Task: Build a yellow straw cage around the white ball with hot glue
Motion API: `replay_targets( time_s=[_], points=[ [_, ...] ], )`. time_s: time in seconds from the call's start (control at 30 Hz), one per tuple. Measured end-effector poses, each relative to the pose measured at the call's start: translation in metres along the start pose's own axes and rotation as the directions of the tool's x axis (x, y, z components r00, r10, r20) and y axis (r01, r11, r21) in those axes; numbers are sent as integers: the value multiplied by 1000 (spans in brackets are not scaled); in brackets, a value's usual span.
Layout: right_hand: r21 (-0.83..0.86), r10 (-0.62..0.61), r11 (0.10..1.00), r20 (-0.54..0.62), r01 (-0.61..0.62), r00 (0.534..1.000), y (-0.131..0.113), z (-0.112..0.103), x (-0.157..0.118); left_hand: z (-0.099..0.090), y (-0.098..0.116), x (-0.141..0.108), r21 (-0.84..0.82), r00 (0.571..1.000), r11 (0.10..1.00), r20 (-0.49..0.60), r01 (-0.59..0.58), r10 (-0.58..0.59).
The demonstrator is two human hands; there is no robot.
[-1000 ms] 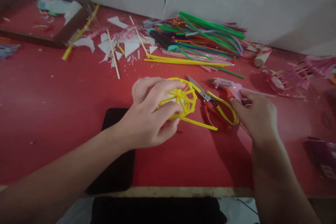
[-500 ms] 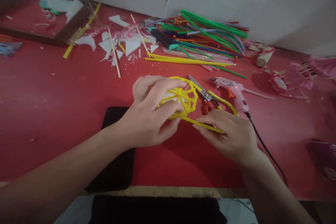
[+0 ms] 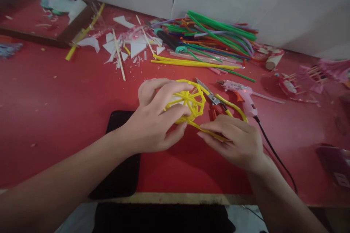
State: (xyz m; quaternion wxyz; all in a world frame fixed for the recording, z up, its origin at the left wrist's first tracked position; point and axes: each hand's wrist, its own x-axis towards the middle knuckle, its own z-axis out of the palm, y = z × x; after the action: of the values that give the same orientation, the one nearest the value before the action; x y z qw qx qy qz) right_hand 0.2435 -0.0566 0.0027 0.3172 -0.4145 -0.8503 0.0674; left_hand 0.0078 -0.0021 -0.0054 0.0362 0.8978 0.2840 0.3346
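Note:
My left hand point(image 3: 160, 116) is closed around a round, wheel-like frame of yellow pipe cleaners point(image 3: 197, 103), with something white partly showing inside it. From the frame's lower edge a yellow pipe cleaner strip point(image 3: 195, 125) runs out to the right. The fingers of my right hand point(image 3: 236, 140) pinch that strip a short way from the frame. Just beyond my right hand lie scissors point(image 3: 214, 98) with red and black handles, and a bent yellow pipe cleaner point(image 3: 232, 105) curves beside them. Part of the frame is hidden behind my left fingers.
A pink glue gun point(image 3: 244, 96) with a lit light rests at right, its black cord point(image 3: 273, 147) trailing toward me. Coloured pipe cleaners point(image 3: 218, 32) are piled at the back, near white scraps point(image 3: 138, 47). A black phone-like slab point(image 3: 123, 174) lies under my left forearm.
My right hand has moved slightly left along the yellow strip, closer to the frame, and the strip tilts a little lower. My left hand holds the frame in the same place.

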Motion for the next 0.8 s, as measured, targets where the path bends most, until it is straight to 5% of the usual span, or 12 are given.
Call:
replay_targets(
  time_s=[0.33, 0.8],
  points=[
    [-6, -75, 997, 27, 75, 997, 1, 1, -5, -3, 1, 0, -21, 999, 1000, 34, 16, -16],
    [-65, -28, 998, -42, 25, 999, -1, 0, 0, -2, 1, 1, -28, 1000, 1000, 16, -5, 5]
  ],
)
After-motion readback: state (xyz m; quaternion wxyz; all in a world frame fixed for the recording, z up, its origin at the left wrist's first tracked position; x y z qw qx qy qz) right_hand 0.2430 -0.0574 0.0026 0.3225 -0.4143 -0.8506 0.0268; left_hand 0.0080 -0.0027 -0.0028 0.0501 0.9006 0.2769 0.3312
